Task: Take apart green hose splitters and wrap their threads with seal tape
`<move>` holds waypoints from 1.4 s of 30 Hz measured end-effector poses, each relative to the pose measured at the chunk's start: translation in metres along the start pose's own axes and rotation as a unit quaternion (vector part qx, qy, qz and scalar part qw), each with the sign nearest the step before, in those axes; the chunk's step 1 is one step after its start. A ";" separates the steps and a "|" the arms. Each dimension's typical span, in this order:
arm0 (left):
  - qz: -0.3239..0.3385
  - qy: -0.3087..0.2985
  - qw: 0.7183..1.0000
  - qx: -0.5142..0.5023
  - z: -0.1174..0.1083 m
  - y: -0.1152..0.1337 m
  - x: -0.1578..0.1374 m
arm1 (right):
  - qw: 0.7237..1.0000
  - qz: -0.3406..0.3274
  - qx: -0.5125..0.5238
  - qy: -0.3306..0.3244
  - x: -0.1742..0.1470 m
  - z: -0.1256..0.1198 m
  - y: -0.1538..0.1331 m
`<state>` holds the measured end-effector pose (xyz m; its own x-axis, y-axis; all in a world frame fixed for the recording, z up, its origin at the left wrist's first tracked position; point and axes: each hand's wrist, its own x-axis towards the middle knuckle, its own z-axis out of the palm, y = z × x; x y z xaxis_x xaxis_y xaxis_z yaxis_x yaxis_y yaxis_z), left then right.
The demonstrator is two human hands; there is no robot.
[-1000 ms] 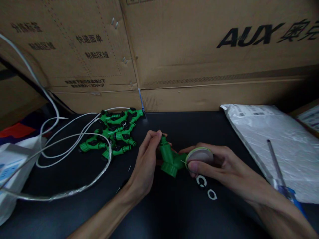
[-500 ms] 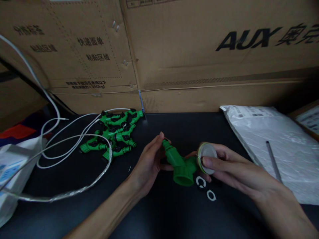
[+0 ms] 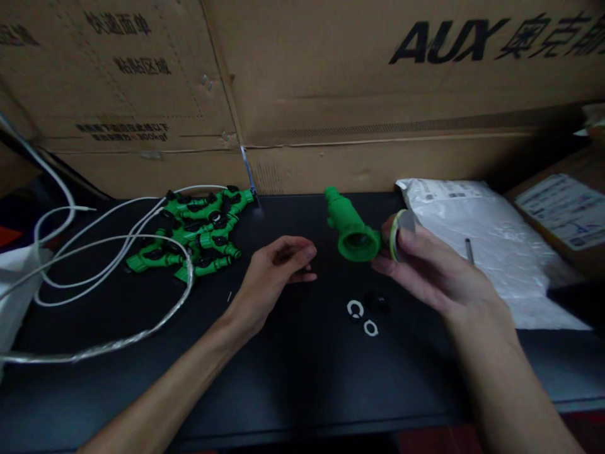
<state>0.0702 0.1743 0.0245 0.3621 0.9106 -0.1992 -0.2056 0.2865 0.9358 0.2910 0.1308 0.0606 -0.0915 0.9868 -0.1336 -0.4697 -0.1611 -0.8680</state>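
My right hand (image 3: 425, 258) grips a green plastic Y-shaped hose connector (image 3: 357, 243) above the dark table, its wide round opening facing me. In the same hand, under the thumb, is a round disc-like thing with a grey face and yellow-green rim (image 3: 403, 234); its kind is unclear. Left of the connector, apart from it, my left hand (image 3: 281, 268) is empty, its fingers loosely curled and apart. Below the connector lie a white ring (image 3: 355, 309), a second white ring (image 3: 371, 328) and a dark part (image 3: 378, 302) that is hard to make out.
Several green connectors with black parts (image 3: 198, 230) lie piled at the back left, beside looped white cables (image 3: 113, 277). A large cardboard box (image 3: 321, 94) stands behind. At right are a white padded mailer (image 3: 510, 252), a thin grey rod (image 3: 469, 251) and another box (image 3: 562, 208).
My left hand has let go of the green connector. My right hand has lifted and turned it, with its small end pointing up and away. The whole view has shifted.
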 end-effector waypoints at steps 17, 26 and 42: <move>0.023 -0.094 0.959 0.266 0.014 -0.019 -0.008 | 1.000 -0.015 0.004 -0.027 0.008 0.000 0.009; -0.065 -0.071 0.992 -0.075 0.008 0.000 -0.009 | 0.995 0.001 -0.100 -0.028 0.009 -0.001 0.014; 0.174 -0.075 0.911 0.366 -0.015 -0.024 0.019 | 0.978 -0.089 -0.170 0.079 -0.010 -0.021 0.005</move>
<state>0.0678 0.1892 -0.0059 0.5228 0.8413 0.1372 0.3090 -0.3371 0.8893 0.3081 0.1209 0.0477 0.1149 0.9933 -0.0157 -0.1442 0.0010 -0.9895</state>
